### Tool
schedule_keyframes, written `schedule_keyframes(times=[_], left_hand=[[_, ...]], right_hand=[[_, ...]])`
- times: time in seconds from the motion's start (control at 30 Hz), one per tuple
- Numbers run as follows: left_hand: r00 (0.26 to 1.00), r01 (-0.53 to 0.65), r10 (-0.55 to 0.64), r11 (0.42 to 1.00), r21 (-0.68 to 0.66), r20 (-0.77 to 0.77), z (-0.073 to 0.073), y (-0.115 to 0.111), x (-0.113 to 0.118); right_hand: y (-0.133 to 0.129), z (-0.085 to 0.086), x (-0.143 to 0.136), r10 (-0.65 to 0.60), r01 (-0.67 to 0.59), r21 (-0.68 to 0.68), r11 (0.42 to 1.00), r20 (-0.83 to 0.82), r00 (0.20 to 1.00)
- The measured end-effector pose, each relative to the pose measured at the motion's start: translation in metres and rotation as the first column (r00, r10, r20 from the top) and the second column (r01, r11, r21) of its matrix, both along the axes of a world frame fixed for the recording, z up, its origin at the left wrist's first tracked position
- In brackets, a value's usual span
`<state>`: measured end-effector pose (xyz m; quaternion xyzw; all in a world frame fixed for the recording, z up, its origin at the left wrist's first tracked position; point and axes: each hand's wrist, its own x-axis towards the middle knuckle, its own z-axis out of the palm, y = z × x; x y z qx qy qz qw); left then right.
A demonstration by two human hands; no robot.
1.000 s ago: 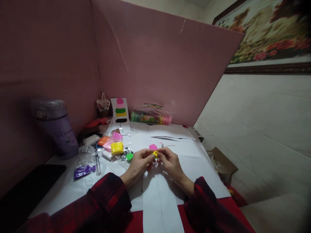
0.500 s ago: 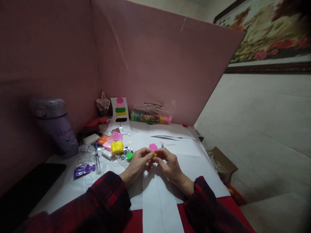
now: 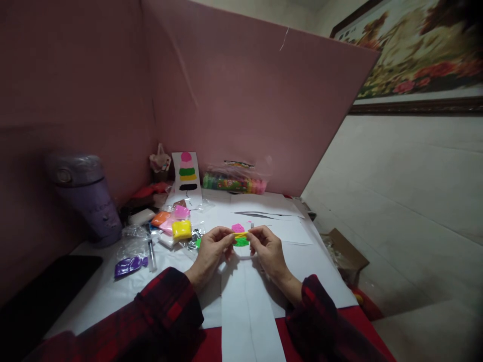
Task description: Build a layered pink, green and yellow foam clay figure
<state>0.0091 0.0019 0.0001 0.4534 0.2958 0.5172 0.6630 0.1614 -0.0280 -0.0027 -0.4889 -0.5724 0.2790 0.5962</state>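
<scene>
A thin yellow strip of clay (image 3: pixel 240 235) is stretched between my two hands. My left hand (image 3: pixel 215 249) pinches its left end and my right hand (image 3: pixel 268 250) its right end. Behind and just below the strip, a green clay piece (image 3: pixel 242 242) shows, with a pink textured clay piece (image 3: pixel 237 228) beyond it on the white paper. The tines of a small fork (image 3: pixel 252 225) stick out behind my right fingers; the rest of it is hidden.
At the left are a yellow clay pack (image 3: pixel 181 230), other colored packs, a purple pack (image 3: pixel 130 266) and a purple bottle (image 3: pixel 88 201). A card with colored shapes (image 3: pixel 187 173) leans at the back beside a bag of bright sticks (image 3: pixel 234 182). A cardboard box (image 3: pixel 349 251) lies right.
My hands have moved slightly apart. The yellow clay, earlier mostly hidden between my fingertips, is now drawn out into a strip, and the green piece behind it has come into view.
</scene>
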Motion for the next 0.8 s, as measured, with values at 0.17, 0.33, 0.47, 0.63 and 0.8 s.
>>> schedule_keyframes(times=[0.17,0.33,0.47,0.63,0.8], left_hand=[[0.995,0.102,-0.102,0.995,0.001,-0.021,-0.0019,-0.0017,-0.0009],[0.987,0.149,-0.148,0.989,0.003,-0.063,0.0,-0.0028,-0.0002],[0.987,0.141,-0.141,0.99,-0.011,-0.07,0.0027,-0.0039,0.0004],[0.985,0.155,-0.154,0.988,0.002,-0.081,-0.0016,-0.0023,-0.001],[0.986,0.151,-0.149,0.988,0.021,-0.073,-0.0034,-0.0016,0.0009]], right_hand=[[-0.0038,0.002,-0.0013,0.178,-0.178,-0.004,0.984,0.033,0.983],[-0.0082,0.0019,-0.0041,0.185,-0.189,0.021,0.982,0.122,0.975],[-0.0077,0.0024,-0.0043,0.17,-0.175,0.031,0.984,0.126,0.977],[-0.0076,0.0037,-0.0028,0.161,-0.174,0.071,0.982,0.161,0.974],[-0.0086,0.0028,-0.003,0.149,-0.161,0.056,0.985,0.18,0.972]])
